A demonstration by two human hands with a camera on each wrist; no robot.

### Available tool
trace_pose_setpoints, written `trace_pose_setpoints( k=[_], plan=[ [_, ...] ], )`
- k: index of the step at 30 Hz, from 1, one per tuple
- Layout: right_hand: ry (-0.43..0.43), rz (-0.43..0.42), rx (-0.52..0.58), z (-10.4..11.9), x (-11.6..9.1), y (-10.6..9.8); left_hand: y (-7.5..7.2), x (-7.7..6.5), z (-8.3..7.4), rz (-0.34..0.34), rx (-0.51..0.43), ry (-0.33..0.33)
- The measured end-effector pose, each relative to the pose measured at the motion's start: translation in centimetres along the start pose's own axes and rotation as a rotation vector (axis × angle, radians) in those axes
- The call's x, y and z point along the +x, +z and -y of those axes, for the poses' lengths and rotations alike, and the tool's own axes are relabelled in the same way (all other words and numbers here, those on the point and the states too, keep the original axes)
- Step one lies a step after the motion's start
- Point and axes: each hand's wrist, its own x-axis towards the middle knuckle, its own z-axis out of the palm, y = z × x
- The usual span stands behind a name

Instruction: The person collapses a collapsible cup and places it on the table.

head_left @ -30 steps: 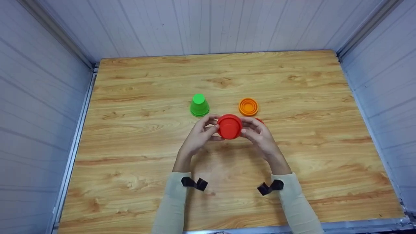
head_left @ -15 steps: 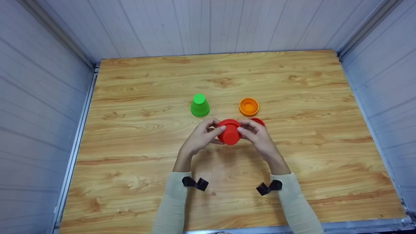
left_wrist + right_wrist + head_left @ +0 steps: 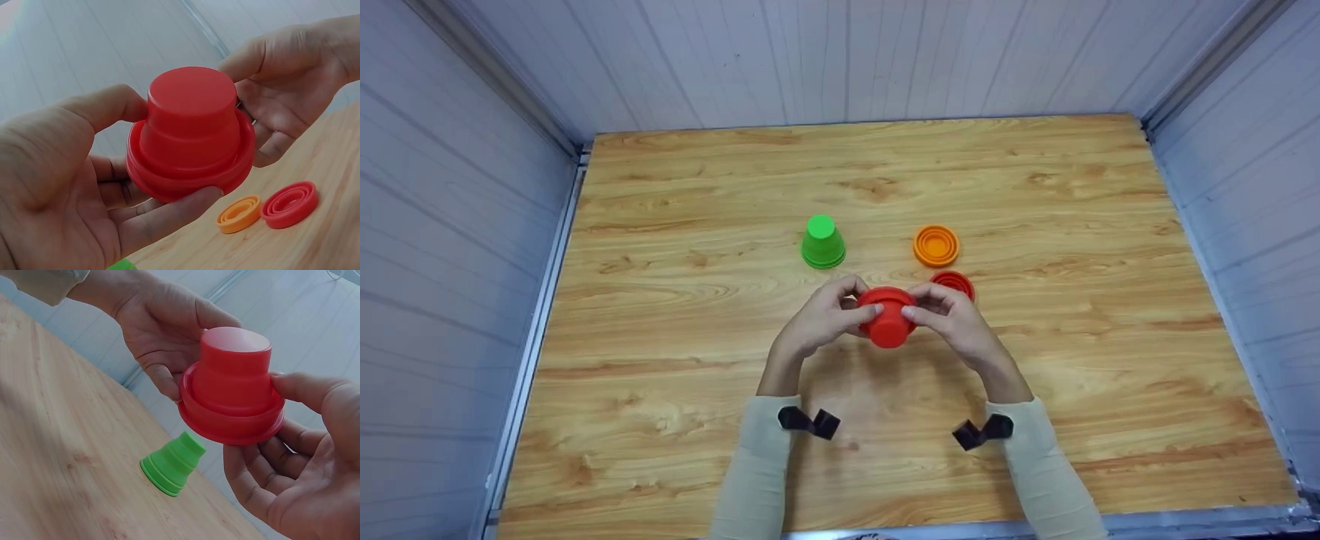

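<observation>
A red collapsible cup point(image 3: 889, 330) is held above the table between both hands, bottom facing up and tilted toward me. In the left wrist view the cup point(image 3: 191, 124) has its narrow sections pushed out, while a wide outer ring still surrounds their foot. My left hand point(image 3: 823, 319) grips one side, thumb on the wall and fingers under the rim. From the other side my right hand point(image 3: 960, 326) pinches it the same way, as the right wrist view of the cup point(image 3: 233, 385) also shows.
Beyond my left hand a green collapsible cup point(image 3: 823, 244) stands extended, upside down. An orange collapsed cup point(image 3: 936, 246) lies flat to its right. A red collapsed cup point(image 3: 953, 282) lies just nearer, partly behind my right hand. White panels point(image 3: 840, 60) wall the wooden table.
The cup's middle has been pushed out from a flatter shape, and its base now tips toward me. Both hands have shifted slightly nearer, thumbs moving onto the cup's wall. More of the red collapsed cup shows.
</observation>
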Motion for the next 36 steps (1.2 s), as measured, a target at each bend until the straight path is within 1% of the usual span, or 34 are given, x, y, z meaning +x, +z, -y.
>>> trace_pose_setpoints(
  k=[3,6,10,12,19,23,30,33,36],
  plan=[
    [-0.008,0.013,-0.027,0.06,-0.05,0.04,0.00,-0.03,-0.10,-0.004,0.020,-0.003],
    [-0.011,0.016,-0.078,0.10,-0.08,0.15,-0.01,-0.01,-0.22,-0.009,0.040,-0.009],
    [-0.025,-0.007,-0.157,0.17,-0.09,0.36,-0.06,0.07,-0.22,-0.006,0.058,-0.020],
    [-0.041,-0.027,-0.181,0.19,-0.10,0.43,-0.07,0.06,-0.18,-0.002,0.041,-0.022],
    [-0.056,-0.079,-0.191,0.54,-0.20,0.53,-0.27,-0.38,-0.16,0.056,-0.040,0.019],
    [-0.072,-0.064,-0.195,0.15,-0.09,0.37,-0.52,-0.54,-0.10,0.068,-0.062,0.034],
    [-0.046,0.008,-0.155,0.18,-0.17,0.23,-0.58,-0.45,-0.01,0.057,-0.035,0.021],
    [-0.036,0.015,-0.148,0.17,-0.18,0.25,-0.54,-0.35,0.02,0.057,-0.022,0.023],
    [-0.027,0.004,-0.165,0.17,-0.14,0.35,-0.44,-0.32,0.04,0.053,-0.009,0.028]
  ],
)
